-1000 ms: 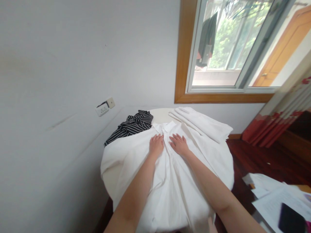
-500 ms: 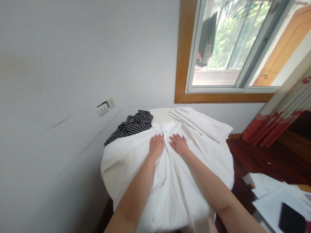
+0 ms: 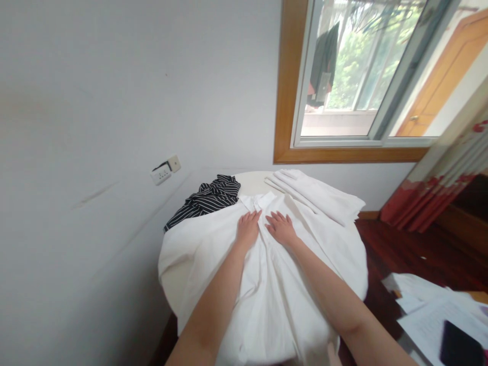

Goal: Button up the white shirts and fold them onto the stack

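Observation:
A white collared shirt [image 3: 213, 244] is spread over a round cream table [image 3: 253, 181], its collar toward the wall and its lower part hanging over the near edge. My left hand [image 3: 248, 229] lies flat on the shirt front just below the collar, fingertips by the centre line. On the other side of that line my right hand [image 3: 281, 227] rests flat, its fingers a little spread. Neither hand grips the cloth. Creases run down the shirt between my forearms.
A crumpled black-and-white striped garment [image 3: 209, 198] lies at the table's back left. Folded white cloth [image 3: 316, 193] sits at the back right. Wall and window frame [image 3: 351, 155] stand behind. Papers [image 3: 430, 310] and a dark phone [image 3: 460, 345] are at lower right.
My left hand has slid slightly to the right, so its fingertips now reach the shirt's centre line. My right hand stays in about the same place.

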`<state>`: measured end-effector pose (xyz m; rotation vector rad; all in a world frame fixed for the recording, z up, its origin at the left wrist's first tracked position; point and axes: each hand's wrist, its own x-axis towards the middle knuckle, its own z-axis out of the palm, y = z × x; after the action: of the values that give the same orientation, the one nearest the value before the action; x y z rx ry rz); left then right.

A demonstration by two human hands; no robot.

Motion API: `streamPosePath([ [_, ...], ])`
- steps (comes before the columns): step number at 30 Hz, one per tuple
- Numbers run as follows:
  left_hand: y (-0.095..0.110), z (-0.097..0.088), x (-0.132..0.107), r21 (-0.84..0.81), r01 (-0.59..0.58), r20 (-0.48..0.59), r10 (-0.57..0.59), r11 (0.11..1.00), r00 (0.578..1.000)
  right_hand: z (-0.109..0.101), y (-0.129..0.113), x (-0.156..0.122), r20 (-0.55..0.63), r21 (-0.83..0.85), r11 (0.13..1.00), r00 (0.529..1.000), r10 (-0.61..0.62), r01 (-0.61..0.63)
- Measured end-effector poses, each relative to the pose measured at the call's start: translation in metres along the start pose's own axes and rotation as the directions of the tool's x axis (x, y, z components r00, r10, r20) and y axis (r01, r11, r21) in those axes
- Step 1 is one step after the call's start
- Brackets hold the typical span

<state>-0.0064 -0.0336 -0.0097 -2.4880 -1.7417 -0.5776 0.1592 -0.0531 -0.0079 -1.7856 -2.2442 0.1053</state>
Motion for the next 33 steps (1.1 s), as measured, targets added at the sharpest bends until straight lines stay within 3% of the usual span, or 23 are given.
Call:
streamPosePath([
  [12,-0.024,0.006,0.004,0.016,-0.054,0.035,0.054,0.998,0.998,-0.004,0.019,-0.007,0.027,-0.061,0.995,0.996,0.083,-0.082],
  [19,-0.023,0.007,0.012,0.034,-0.018,0.101,0.014,0.999,0.995,-0.010,0.024,0.001,0.106,-0.081,0.992,0.989,0.106,-0.097],
  [24,-0.020,-0.004,0.012,-0.008,-0.038,0.042,0.039,0.999,0.998,-0.021,0.024,0.004,0.084,-0.033,0.997,0.993,0.079,-0.076],
  [29,-0.006,-0.031,-0.016,-0.102,-0.085,0.012,0.087,0.991,0.996,-0.040,0.013,-0.012,0.012,0.150,0.981,0.992,-0.125,0.122],
  [31,0.001,-0.039,-0.035,-0.124,-0.085,0.034,0.090,0.989,0.995,-0.043,0.002,-0.024,0.062,0.207,0.960,0.977,-0.203,0.187],
  [33,0.007,-0.044,-0.052,-0.139,-0.084,0.061,0.093,0.987,0.994,-0.043,-0.008,-0.035,0.119,0.207,0.962,0.971,-0.207,0.179],
])
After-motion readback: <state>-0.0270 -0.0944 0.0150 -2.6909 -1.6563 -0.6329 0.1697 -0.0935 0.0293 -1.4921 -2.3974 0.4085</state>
